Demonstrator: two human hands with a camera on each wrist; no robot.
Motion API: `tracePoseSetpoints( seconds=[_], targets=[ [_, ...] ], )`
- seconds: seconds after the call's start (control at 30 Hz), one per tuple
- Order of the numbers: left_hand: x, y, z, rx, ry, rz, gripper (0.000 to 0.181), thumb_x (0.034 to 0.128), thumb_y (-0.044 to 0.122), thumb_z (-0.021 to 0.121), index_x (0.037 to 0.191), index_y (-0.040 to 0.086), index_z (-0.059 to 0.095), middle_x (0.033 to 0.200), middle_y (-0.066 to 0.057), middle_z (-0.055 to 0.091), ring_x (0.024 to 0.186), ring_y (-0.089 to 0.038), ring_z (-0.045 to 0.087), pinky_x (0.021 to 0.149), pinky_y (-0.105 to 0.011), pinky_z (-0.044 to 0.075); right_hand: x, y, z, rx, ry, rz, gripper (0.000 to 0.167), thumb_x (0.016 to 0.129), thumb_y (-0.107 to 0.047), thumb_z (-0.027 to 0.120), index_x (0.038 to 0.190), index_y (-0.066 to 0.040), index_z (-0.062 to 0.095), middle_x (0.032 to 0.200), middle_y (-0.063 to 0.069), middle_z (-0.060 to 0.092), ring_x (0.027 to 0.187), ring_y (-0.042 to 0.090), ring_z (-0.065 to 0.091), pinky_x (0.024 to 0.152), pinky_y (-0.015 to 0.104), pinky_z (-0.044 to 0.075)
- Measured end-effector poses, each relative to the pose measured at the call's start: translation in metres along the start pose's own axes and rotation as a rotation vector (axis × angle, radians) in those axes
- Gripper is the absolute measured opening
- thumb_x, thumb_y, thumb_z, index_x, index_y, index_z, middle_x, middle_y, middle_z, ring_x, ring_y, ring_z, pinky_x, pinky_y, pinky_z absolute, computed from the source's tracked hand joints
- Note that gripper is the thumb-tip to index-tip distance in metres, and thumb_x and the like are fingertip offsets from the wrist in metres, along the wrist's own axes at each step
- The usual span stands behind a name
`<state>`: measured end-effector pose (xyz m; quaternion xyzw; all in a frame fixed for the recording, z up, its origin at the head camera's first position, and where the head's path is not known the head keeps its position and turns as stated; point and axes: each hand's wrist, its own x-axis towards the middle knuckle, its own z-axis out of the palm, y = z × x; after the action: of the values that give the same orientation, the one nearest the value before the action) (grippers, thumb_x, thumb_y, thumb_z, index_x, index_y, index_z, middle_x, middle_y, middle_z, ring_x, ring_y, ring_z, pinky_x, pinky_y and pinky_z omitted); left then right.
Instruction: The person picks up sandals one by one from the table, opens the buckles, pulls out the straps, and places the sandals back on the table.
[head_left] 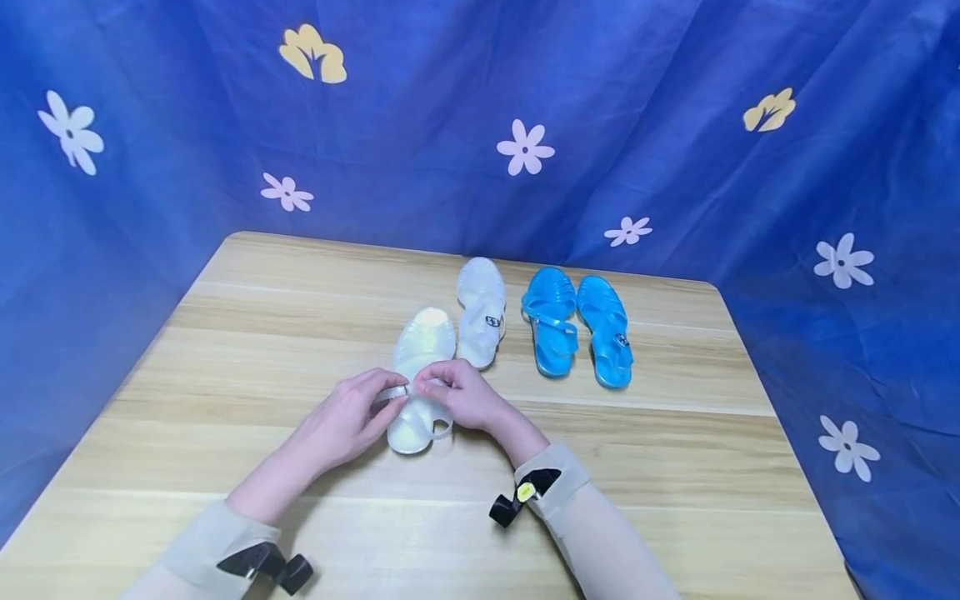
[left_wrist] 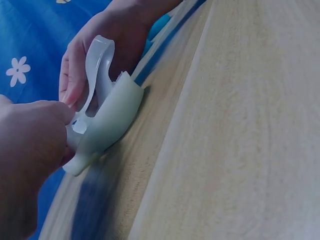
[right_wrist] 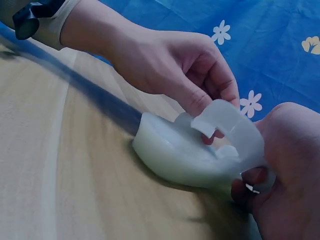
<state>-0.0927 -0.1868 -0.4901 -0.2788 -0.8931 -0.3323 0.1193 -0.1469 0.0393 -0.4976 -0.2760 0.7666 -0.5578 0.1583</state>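
A pearly white sandal (head_left: 424, 340) lies on the table in front of me, its toe pointing away. From the left, my left hand (head_left: 339, 423) pinches its strap (head_left: 392, 393), near a small metal buckle piece. My right hand (head_left: 467, 397) pinches the strap from the other side, close to the left fingertips. A heel strap loop stands up in the left wrist view, above the sandal's heel (left_wrist: 120, 112). Fingers partly hide the strap ends, so whether they are joined cannot be seen. The right wrist view shows both hands on either side of the sandal (right_wrist: 172, 152).
Another white sandal (head_left: 480, 287) with a dark buckle lies just beyond, to the right. Farther right are two blue sandals, one (head_left: 552, 287) beside the other (head_left: 600, 312). A blue flowered curtain (head_left: 450, 100) surrounds the wooden table (head_left: 675, 467).
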Motion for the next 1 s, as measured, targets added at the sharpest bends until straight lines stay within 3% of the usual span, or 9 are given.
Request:
tracePoseSetpoints(
  seconds=[0.23, 0.47, 0.7, 0.8, 0.9, 1.0],
  targets=[
    [0.000, -0.002, 0.001, -0.042, 0.023, 0.013, 0.019, 0.0979, 0.010, 0.076, 0.116, 0.006, 0.073, 0.109, -0.002, 0.075, 0.100, -0.020, 0.073, 0.086, -0.044, 0.061, -0.005, 0.008, 0.004, 0.131, 0.034, -0.020, 0.023, 0.108, -0.013, 0.060, 0.110, 0.005, 0.074, 0.099, 0.009, 0.074, 0.088, 0.010, 0.062, 0.078, 0.023, 0.050],
    [0.001, -0.005, 0.000, -0.051, 0.030, 0.020, 0.021, 0.0970, 0.008, 0.076, 0.117, 0.003, 0.073, 0.102, -0.001, 0.074, 0.079, -0.009, 0.064, 0.069, -0.033, 0.059, -0.005, 0.010, 0.002, 0.201, 0.041, -0.011, 0.024, 0.109, -0.009, 0.055, 0.108, 0.012, 0.066, 0.090, 0.010, 0.069, 0.082, 0.010, 0.059, 0.075, 0.023, 0.050],
    [0.005, -0.007, 0.001, -0.098, 0.026, 0.047, 0.020, 0.0957, 0.007, 0.078, 0.115, 0.003, 0.075, 0.107, -0.001, 0.075, 0.091, -0.013, 0.070, 0.078, -0.037, 0.061, -0.003, -0.001, -0.012, 0.025, -0.024, -0.061, 0.017, 0.105, -0.008, 0.061, 0.103, 0.005, 0.071, 0.094, 0.008, 0.068, 0.081, 0.009, 0.055, 0.073, 0.023, 0.046],
    [0.005, -0.010, 0.001, -0.120, 0.040, 0.044, 0.020, 0.0947, 0.007, 0.079, 0.114, 0.007, 0.076, 0.108, 0.002, 0.074, 0.091, -0.012, 0.068, 0.078, -0.035, 0.060, 0.000, -0.010, -0.014, -0.100, -0.045, -0.078, 0.019, 0.106, -0.020, 0.064, 0.100, -0.005, 0.074, 0.096, 0.003, 0.070, 0.082, 0.009, 0.057, 0.073, 0.024, 0.049],
    [0.004, -0.010, -0.001, -0.142, 0.059, 0.041, 0.019, 0.0941, 0.006, 0.080, 0.113, 0.011, 0.077, 0.107, 0.007, 0.072, 0.089, -0.010, 0.065, 0.076, -0.031, 0.058, 0.004, -0.017, -0.013, -0.229, -0.086, -0.063, 0.023, 0.106, -0.033, 0.066, 0.095, -0.014, 0.075, 0.084, -0.005, 0.068, 0.077, 0.008, 0.058, 0.070, 0.024, 0.049],
    [0.003, -0.010, -0.002, -0.149, 0.067, 0.037, 0.019, 0.0935, 0.006, 0.081, 0.112, 0.011, 0.078, 0.104, 0.010, 0.071, 0.088, -0.009, 0.065, 0.076, -0.030, 0.058, 0.008, -0.020, -0.010, -0.287, -0.123, -0.046, 0.028, 0.105, -0.038, 0.067, 0.087, -0.017, 0.072, 0.073, -0.009, 0.063, 0.071, 0.008, 0.057, 0.065, 0.023, 0.048]
  ],
)
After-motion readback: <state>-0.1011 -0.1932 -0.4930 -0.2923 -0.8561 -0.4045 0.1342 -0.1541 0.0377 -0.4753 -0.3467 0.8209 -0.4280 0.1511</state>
